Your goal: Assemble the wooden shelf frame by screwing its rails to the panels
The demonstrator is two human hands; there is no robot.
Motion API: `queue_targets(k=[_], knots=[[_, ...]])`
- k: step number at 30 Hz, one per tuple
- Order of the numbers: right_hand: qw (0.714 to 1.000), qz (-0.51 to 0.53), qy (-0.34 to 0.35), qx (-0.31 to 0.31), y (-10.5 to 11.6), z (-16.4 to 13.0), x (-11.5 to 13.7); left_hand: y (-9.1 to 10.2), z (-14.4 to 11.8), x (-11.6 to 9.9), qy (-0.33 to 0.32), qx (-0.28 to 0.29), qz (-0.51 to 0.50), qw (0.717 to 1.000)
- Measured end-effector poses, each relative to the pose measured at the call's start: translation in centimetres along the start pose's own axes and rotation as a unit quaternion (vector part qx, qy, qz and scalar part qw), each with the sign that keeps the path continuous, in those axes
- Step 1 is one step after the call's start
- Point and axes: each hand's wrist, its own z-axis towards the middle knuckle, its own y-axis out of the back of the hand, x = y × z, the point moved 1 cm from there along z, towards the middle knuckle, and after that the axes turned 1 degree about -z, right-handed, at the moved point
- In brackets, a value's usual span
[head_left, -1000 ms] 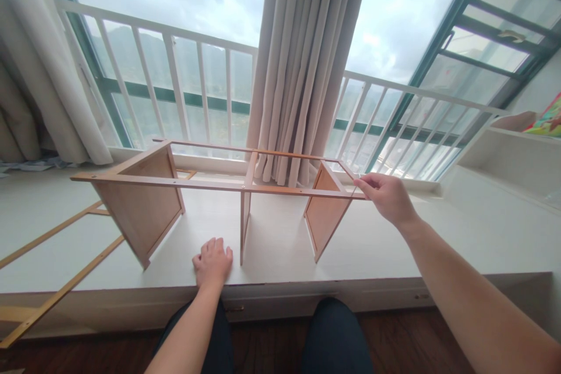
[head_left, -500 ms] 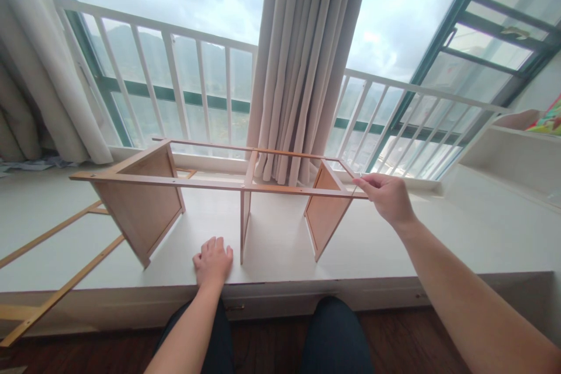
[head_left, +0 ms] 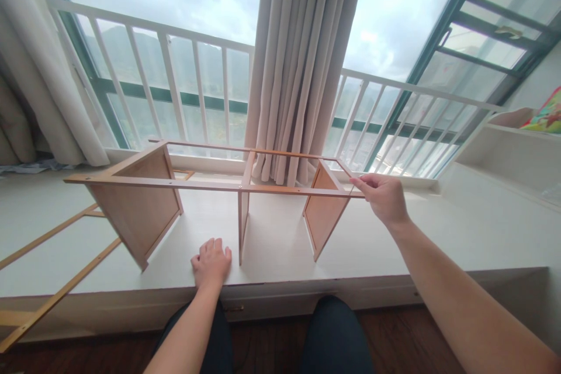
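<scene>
A light wooden shelf frame (head_left: 210,186) stands on the white window platform (head_left: 280,239), with three upright panels joined by thin top rails. My right hand (head_left: 382,198) pinches the right end of the near rail, by the right panel (head_left: 323,216). My left hand (head_left: 211,263) lies flat, palm down, on the platform just left of the middle panel (head_left: 242,222), holding nothing. The left panel (head_left: 138,204) leans slightly.
A second wooden frame (head_left: 56,257) lies flat on the platform at the left. Beige curtains (head_left: 298,64) hang behind the shelf before a white railing (head_left: 175,70). A white shelf unit (head_left: 512,158) stands at the right. My knees (head_left: 333,333) are below the platform edge.
Only the view has shifted slightly. Both hands and the frame stay where they were.
</scene>
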Motion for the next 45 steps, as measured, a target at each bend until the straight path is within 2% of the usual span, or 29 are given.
queue_targets(k=[12, 18, 22, 27, 36, 45], knots=[[0.999, 0.023, -0.020, -0.031, -0.3, -0.2, 0.2, -0.3, 0.0, 0.2, -0.010, -0.013, -0.005, 1.000], [0.997, 0.072, -0.029, 0.029, 0.3, 0.7, 0.3, -0.4, 0.0, 0.2, -0.008, -0.014, -0.010, 1.000], [0.994, 0.067, -0.026, 0.080, 0.9, 1.0, 0.4, -0.4, 0.1, 0.2, -0.006, -0.013, -0.007, 1.000], [0.991, 0.057, -0.026, 0.114, 1.0, 1.1, -0.1, -0.7, 0.2, 0.3, -0.008, -0.018, -0.007, 1.000], [0.990, 0.057, -0.017, 0.129, 0.9, 1.0, -0.7, -0.4, 0.1, 0.2, -0.002, -0.004, -0.008, 1.000], [0.988, 0.072, -0.023, 0.137, 0.8, 1.2, -0.7, -0.9, 0.2, 0.3, -0.005, -0.012, 0.003, 1.000]])
